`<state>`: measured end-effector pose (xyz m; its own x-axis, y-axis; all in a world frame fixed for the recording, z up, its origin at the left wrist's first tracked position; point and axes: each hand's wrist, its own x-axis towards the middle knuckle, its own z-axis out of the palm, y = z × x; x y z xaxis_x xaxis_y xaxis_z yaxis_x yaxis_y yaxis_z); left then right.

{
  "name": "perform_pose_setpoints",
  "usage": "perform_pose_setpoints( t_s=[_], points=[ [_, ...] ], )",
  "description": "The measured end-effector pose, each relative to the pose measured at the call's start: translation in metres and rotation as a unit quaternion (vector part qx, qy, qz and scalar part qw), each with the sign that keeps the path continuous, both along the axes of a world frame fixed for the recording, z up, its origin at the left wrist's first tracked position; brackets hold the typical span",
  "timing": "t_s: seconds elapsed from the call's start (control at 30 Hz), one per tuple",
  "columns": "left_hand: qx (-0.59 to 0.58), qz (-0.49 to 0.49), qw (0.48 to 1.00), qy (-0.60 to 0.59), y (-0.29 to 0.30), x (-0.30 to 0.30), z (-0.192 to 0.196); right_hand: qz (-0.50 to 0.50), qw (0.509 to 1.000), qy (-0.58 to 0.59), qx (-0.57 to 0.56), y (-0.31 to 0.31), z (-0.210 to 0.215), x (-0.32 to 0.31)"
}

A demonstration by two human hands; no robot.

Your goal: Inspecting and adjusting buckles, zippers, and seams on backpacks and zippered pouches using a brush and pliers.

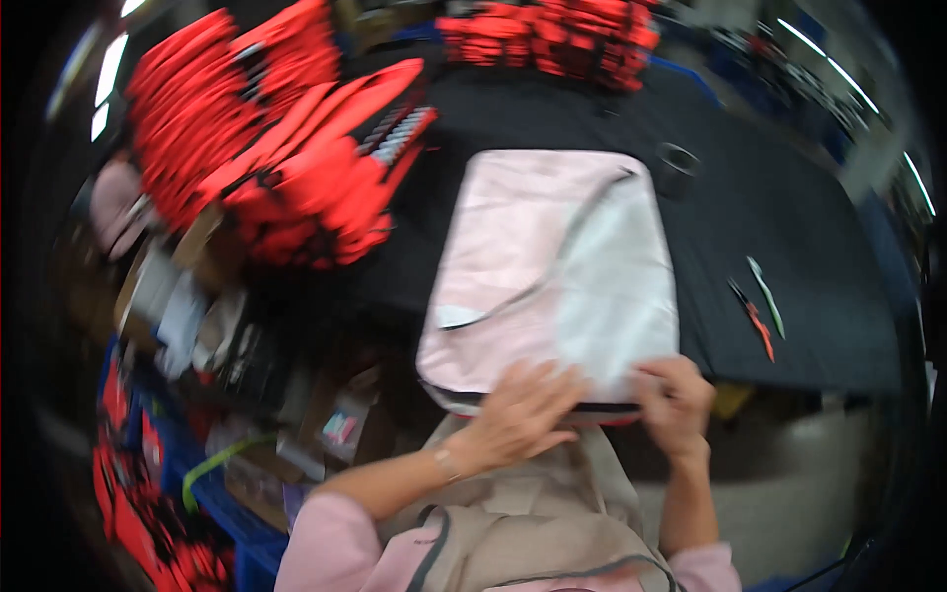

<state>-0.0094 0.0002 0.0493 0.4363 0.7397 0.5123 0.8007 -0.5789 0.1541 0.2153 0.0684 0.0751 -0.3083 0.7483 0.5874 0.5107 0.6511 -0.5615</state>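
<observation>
A flat, rectangular pink and pale grey fabric case with rounded corners lies in front of me, its near end at the table's edge. A dark zipper line curves diagonally across its top face, and a black strip runs along its near edge. My left hand rests flat on the near part of the case, fingers stretched out. At the near right corner, my right hand has its fingers curled together at the case's edge. Whatever lies between those fingers is hidden and blurred.
Stacks of red fabric pieces fill the table's far left, with more red bundles at the back. A dark tape roll stands beyond the case. Red-handled snips and a green-white pen-like tool lie right. Boxes sit below left.
</observation>
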Motion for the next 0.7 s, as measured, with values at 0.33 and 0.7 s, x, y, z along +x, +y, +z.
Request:
perform_pose_setpoints(
  t_s=[0.33,0.7],
  points=[
    [-0.032,-0.081,0.996,-0.03,0.085,0.012,0.003,0.06,0.985,-0.069,0.145,-0.025,-0.013,-0.008],
    [0.09,0.014,0.993,-0.071,0.102,-0.034,0.101,-0.099,0.951,-0.034,0.29,-0.004,-0.013,-0.03]
  ],
)
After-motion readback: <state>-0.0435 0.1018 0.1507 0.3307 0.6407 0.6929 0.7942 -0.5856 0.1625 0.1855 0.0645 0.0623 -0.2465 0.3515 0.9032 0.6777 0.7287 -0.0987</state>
